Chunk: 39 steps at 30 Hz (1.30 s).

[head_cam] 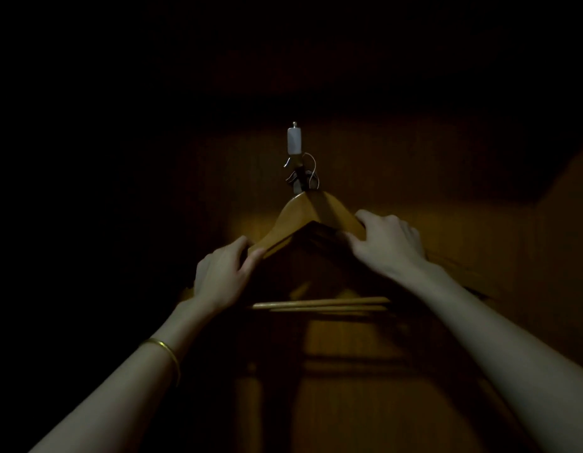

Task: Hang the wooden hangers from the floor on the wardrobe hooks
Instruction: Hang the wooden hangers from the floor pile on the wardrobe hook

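A wooden hanger (308,212) hangs in front of me in dim light, its top right under a pale wardrobe hook (294,142) with metal prongs. My left hand (223,274) pinches the hanger's left arm near its lower end. My right hand (386,240) grips the right arm, fingers curled over its top edge. Two light crossbars (319,304) show lower down between my forearms, so more than one hanger is here. Whether the held hanger's metal hook sits on the wardrobe hook is hidden in shadow.
A brown wooden wardrobe panel (447,197) fills the background behind the hook. A thin wire loop (311,171) dangles beside the hook. Everything left of the hanger is black. A gold bangle (165,349) is on my left wrist.
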Motion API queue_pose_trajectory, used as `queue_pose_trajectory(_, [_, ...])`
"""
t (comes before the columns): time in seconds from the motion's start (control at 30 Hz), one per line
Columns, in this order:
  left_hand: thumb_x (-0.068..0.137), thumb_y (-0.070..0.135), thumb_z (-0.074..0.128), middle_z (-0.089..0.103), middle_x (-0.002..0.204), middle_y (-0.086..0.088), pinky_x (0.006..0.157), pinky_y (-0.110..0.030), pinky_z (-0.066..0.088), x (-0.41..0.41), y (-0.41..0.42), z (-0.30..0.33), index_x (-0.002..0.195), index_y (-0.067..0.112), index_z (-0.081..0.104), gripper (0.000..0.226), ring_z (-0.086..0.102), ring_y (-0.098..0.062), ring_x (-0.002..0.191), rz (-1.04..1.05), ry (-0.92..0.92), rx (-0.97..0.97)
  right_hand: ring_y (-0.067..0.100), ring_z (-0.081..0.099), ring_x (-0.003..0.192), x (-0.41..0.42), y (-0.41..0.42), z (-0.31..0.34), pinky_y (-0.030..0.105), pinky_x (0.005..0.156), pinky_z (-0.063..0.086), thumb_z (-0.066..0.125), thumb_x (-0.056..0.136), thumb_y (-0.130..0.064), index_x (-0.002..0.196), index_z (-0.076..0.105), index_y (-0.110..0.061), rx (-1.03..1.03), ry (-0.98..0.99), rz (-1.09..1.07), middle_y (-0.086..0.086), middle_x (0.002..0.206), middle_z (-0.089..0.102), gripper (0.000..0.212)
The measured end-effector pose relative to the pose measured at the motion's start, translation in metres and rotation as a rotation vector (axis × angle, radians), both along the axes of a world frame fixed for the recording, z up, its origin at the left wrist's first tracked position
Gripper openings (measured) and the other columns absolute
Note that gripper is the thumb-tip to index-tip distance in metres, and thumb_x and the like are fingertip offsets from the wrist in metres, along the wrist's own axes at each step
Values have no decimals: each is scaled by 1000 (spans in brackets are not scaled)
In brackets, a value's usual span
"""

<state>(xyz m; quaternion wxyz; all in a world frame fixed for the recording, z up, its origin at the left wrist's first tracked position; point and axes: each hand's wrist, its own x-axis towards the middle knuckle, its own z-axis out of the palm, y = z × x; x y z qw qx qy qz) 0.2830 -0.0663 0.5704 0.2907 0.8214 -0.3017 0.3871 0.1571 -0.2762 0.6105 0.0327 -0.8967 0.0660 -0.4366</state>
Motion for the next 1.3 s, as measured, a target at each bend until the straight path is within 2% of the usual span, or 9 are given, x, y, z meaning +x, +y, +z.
queue_pose_trajectory(0.3, [92,46,36,61,82,3,62,-29,49,2,-3,-5,106,23,54,33,57,-10,66,24,30,57,22,51,74,7,-5,-3,32,70,39,47,91,-43,105,54,-17,49,75,2,-3,69,46,30])
queue_pose_trajectory(0.4, [93,46,36,59,77,4,55,-25,43,3,-1,-2,104,22,54,33,54,-10,62,50,14,62,26,51,80,8,-4,-4,33,73,36,48,91,-39,107,53,-17,78,77,12,2,81,53,27])
queue_pose_trajectory(0.5, [93,46,36,62,80,1,57,-26,46,2,1,-3,102,20,55,33,57,-12,64,74,-13,61,31,56,91,7,-1,-8,37,77,39,48,91,-40,108,50,-17,71,75,-1,5,89,55,28])
queue_pose_trajectory(0.7, [93,42,39,59,84,7,62,-24,46,-2,6,-9,109,21,55,30,57,-9,69,76,-107,32,17,47,59,-2,5,-15,28,62,35,44,90,-52,94,48,-20,67,27,35,-4,65,47,32])
queue_pose_trajectory(0.93, [92,43,40,63,86,3,67,-31,50,-6,9,-8,109,21,55,31,58,-11,70,13,-66,22,14,47,53,0,6,-12,27,53,38,47,90,-49,92,48,-19,90,80,30,-4,63,48,30])
queue_pose_trajectory(1.03, [92,44,38,62,81,1,66,-32,49,-8,13,-10,105,21,56,32,57,-13,68,33,-124,32,13,46,51,-2,3,-13,25,46,34,42,95,-37,108,48,-16,98,151,80,-2,66,49,26])
queue_pose_trajectory(1.2, [92,50,27,53,83,4,90,-40,40,-5,18,-12,93,21,54,40,49,-13,79,171,-80,103,20,55,76,-11,-11,-17,36,70,45,29,95,-51,124,50,-17,155,201,47,-5,75,51,50])
queue_pose_trajectory(1.27, [92,52,29,54,80,2,85,-38,42,-7,16,-11,88,19,53,41,51,-13,74,164,-42,77,20,52,76,-11,-13,-18,36,69,42,30,93,-53,121,52,-16,162,187,41,-8,69,45,51])
queue_pose_trajectory(1.3, [91,52,31,55,77,0,75,-34,45,-8,15,-11,86,17,53,42,53,-15,69,151,-23,61,20,52,77,-11,-13,-18,36,68,42,31,93,-53,120,53,-16,172,186,49,-7,70,46,51])
